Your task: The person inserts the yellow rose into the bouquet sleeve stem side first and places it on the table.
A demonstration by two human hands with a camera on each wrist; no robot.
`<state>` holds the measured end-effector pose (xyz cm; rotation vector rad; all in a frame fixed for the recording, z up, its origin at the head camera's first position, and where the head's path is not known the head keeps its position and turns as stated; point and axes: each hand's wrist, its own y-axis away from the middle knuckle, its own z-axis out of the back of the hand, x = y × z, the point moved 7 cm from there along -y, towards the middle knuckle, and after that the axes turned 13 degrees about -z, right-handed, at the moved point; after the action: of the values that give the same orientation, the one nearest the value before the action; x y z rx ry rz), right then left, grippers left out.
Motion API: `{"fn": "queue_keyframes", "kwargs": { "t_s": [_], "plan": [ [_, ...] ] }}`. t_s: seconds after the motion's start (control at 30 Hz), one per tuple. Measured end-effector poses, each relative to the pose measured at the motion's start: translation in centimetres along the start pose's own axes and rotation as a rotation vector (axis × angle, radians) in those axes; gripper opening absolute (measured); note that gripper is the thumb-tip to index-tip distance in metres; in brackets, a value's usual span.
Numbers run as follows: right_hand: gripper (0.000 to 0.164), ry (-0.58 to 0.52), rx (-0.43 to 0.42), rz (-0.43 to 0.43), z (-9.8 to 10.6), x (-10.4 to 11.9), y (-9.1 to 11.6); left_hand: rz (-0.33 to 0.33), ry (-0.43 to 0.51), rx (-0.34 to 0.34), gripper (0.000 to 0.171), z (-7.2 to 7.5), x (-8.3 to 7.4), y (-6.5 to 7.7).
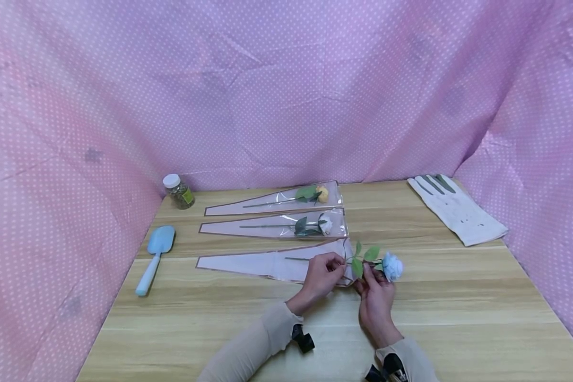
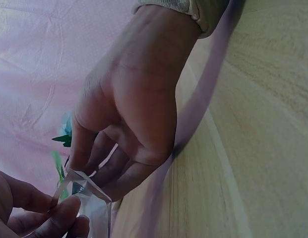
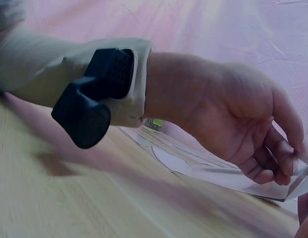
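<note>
A pale blue artificial rose [image 1: 392,266] with green leaves lies with its stem inside a clear-fronted flower sleeve [image 1: 248,263], its head and leaves outside the mouth. My left hand [image 1: 323,275] pinches the film at the sleeve's mouth; in the left wrist view, its fingers [image 2: 57,213] hold the film edge. Just below the bloom, my right hand [image 1: 376,297] grips the rose's stem with thumb and fingers. The left wrist view has the right hand [image 2: 139,109] close beside the sleeve's mouth, the bloom partly hidden behind it.
Behind lie two filled sleeves, one with a white rose [image 1: 325,224], one with a yellow rose [image 1: 322,194]. A blue scoop [image 1: 160,241] and a white-capped jar [image 1: 179,192] are at left. White gloves [image 1: 458,209] lie at right. Pink dotted cloth [image 1: 286,95] surrounds the wooden table [image 1: 458,318].
</note>
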<state>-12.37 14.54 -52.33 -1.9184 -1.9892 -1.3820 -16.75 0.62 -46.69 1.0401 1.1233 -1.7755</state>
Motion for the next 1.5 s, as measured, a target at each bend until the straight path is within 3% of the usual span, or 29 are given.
{"fn": "queue_keyframes", "kwargs": {
  "t_s": [0.2, 0.93, 1.23, 1.5],
  "plan": [
    [0.029, -0.020, -0.009, -0.005, 0.09, 0.01, 0.26, 0.020, -0.005, 0.001, 0.009, 0.05, 0.11, 0.02],
    [0.029, 0.026, 0.023, 0.051, -0.08, -0.26, 0.15, 0.013, -0.012, -0.005, 0.010, 0.36, -0.47, 0.00],
    [0.033, 0.076, -0.020, 0.084, 0.14, -0.39, 0.29, 0.023, -0.013, -0.008, 0.010, 0.30, -0.54, 0.14],
    [0.034, 0.058, -0.061, 0.110, 0.29, -0.10, 0.34, -0.006, -0.027, -0.027, 0.010, 0.46, -0.58, -0.10]
  ]
}}
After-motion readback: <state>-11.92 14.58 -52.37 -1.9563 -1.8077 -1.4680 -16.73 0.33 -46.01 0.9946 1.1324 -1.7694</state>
